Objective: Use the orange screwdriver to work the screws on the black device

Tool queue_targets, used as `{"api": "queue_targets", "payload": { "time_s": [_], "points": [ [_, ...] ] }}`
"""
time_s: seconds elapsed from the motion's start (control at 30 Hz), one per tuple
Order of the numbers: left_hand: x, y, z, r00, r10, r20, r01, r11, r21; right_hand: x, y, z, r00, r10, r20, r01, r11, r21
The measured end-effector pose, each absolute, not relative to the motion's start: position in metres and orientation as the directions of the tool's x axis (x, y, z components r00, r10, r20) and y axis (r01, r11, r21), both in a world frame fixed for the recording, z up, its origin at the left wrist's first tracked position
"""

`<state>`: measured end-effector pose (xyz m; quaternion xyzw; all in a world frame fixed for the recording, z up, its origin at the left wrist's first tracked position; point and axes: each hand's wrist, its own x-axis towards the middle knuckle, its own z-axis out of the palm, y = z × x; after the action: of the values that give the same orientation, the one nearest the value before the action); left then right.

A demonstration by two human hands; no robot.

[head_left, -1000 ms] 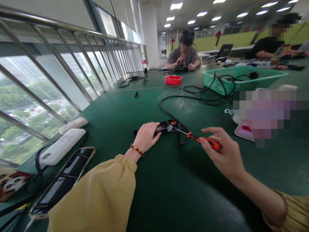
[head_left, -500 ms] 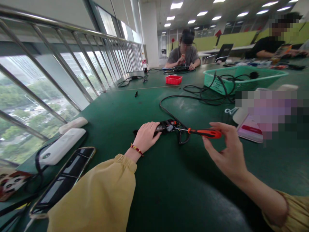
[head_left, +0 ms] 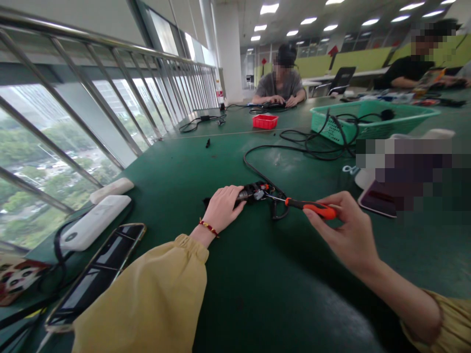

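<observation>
- Left hand (head_left: 222, 208) wraps over the dark device (head_left: 257, 191), thumb on its near side, bracing it against the table (head_left: 235, 284)
- Right hand (head_left: 346, 230) grasps the orange-and-black screwdriver (head_left: 300, 204) by its handle, tip pointing left to the device's exposed end
- Device extends rightward from under the left hand; probably rigid, fairly light, liable to roll, best held by its body
- Its open end, right of the left fingers, looks fragile
- Beyond, the black cable (head_left: 272, 146) seems flexible but could tug
</observation>
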<state>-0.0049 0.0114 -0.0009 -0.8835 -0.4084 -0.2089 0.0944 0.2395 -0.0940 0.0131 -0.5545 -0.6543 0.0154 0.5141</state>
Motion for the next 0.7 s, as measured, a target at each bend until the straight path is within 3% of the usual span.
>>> {"api": "queue_targets", "payload": {
  "time_s": [0.1, 0.3, 0.5, 0.7],
  "points": [
    [-0.004, 0.011, 0.0, 0.582, 0.681, 0.444, 0.76, -0.65, 0.0, 0.238, -0.095, 0.015, 0.14, 0.772, 0.619, 0.736, 0.337, -0.587],
    [-0.005, 0.012, -0.002, 0.582, 0.675, 0.454, 0.755, -0.656, 0.007, 0.245, -0.088, 0.017, 0.019, 0.653, 0.757, 0.808, 0.436, -0.397],
    [-0.005, 0.013, -0.003, 0.577, 0.673, 0.462, 0.753, -0.657, 0.016, 0.272, -0.074, 0.017, 0.279, 0.518, 0.808, 0.805, 0.332, -0.491],
    [-0.004, 0.011, -0.001, 0.579, 0.68, 0.451, 0.76, -0.65, 0.003, 0.302, -0.057, 0.009, 0.415, 0.537, 0.734, 0.744, 0.264, -0.614]
  ]
}}
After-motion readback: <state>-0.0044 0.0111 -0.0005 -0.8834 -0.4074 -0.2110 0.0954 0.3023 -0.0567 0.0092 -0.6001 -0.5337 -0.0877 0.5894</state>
